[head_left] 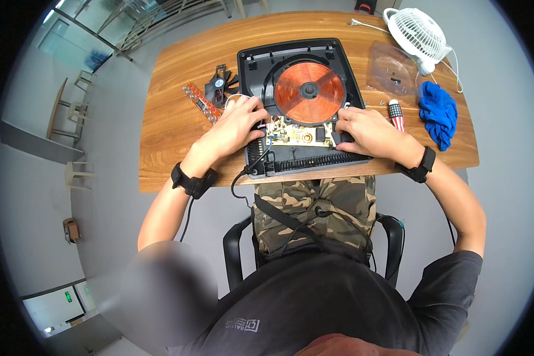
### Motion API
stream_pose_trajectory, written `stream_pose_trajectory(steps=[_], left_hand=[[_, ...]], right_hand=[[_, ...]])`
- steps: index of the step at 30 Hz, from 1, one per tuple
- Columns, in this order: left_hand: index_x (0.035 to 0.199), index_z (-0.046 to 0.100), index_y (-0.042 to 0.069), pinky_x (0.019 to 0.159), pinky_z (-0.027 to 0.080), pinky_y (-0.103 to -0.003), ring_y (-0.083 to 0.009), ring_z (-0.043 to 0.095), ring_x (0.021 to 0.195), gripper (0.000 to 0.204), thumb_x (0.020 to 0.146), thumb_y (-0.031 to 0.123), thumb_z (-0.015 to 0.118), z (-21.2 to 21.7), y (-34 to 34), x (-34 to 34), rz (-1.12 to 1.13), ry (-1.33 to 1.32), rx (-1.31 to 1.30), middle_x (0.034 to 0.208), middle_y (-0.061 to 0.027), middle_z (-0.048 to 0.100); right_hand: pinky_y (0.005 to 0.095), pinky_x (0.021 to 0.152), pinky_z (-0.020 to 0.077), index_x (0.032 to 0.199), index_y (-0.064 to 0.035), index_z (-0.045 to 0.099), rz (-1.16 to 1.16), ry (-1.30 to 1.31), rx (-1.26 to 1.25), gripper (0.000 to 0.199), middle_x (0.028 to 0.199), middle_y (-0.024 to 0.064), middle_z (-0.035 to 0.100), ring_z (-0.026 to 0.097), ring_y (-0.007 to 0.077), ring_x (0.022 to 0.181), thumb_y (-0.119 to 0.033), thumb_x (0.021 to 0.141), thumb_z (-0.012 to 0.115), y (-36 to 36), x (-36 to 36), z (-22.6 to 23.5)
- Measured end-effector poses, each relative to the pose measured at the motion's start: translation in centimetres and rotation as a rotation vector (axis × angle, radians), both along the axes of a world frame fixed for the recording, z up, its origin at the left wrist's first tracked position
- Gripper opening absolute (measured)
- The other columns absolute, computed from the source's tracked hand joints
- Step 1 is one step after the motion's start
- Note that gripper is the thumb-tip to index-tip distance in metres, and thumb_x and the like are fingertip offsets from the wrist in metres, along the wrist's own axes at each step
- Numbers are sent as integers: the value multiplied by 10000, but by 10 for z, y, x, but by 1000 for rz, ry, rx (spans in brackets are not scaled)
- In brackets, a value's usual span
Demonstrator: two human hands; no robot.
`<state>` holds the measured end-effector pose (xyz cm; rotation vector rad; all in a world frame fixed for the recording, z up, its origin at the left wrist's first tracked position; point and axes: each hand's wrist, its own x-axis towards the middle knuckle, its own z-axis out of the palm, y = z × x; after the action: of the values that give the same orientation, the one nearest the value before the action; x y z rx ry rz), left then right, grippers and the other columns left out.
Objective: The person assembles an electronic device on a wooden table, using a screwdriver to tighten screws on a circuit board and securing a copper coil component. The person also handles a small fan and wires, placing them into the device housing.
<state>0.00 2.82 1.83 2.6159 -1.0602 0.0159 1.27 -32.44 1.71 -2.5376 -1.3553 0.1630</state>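
An opened black induction cooker housing (347,71) lies on the wooden table in front of me. A round copper coil (293,95) fills its upper right part, and a pale circuit board (295,135) lies just below the coil. My left hand (238,121) curls its fingers at the board's left end, beside thin wires. At the other end, my right hand (366,130) grips the board's right edge with fingers and thumb. Both sets of fingertips are partly hidden. A black power cord (241,175) leaves the housing at its lower left corner.
Left of the housing lie a black cooling fan (219,84) and a narrow orange-red control board (200,103). On the right are a clear plastic bag (391,68) with small parts, a screwdriver (396,113), a blue cloth (438,115) and a white electric fan (418,35).
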Motion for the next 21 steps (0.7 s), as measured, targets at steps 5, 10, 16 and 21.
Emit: stream_pose_trajectory(steps=[5,10,16,21], left_hand=[[1010,675,68,947,459,-435,-309,554,1039,210,849,130,792,-8,0,4,34,4,-8,1033,-85,581],[936,652,47,908,469,-431,-315,592,982,172,865,139,779,-12,-1,0,71,-24,-31,945,-98,600],[926,660,55,882,466,-413,-300,605,969,181,866,160,795,-12,1,0,59,17,-45,948,-87,615],[926,679,63,857,478,-421,-298,623,939,190,860,196,798,-14,2,3,40,49,-61,916,-84,627]], right_hand=[[436,877,545,1013,-17,711,-56,67,30,292,1015,119,618,655,328,1020,-231,838,806,-1,-3,7],[456,863,541,1023,-9,697,-67,84,82,290,1027,120,614,652,341,1016,-205,838,807,-2,-6,11],[466,832,544,1017,-9,686,-82,99,96,278,1030,129,600,652,353,983,-159,820,813,-5,-2,10],[471,855,543,1031,-3,688,-75,76,107,283,1038,139,607,651,365,997,-126,807,810,-7,5,6]])
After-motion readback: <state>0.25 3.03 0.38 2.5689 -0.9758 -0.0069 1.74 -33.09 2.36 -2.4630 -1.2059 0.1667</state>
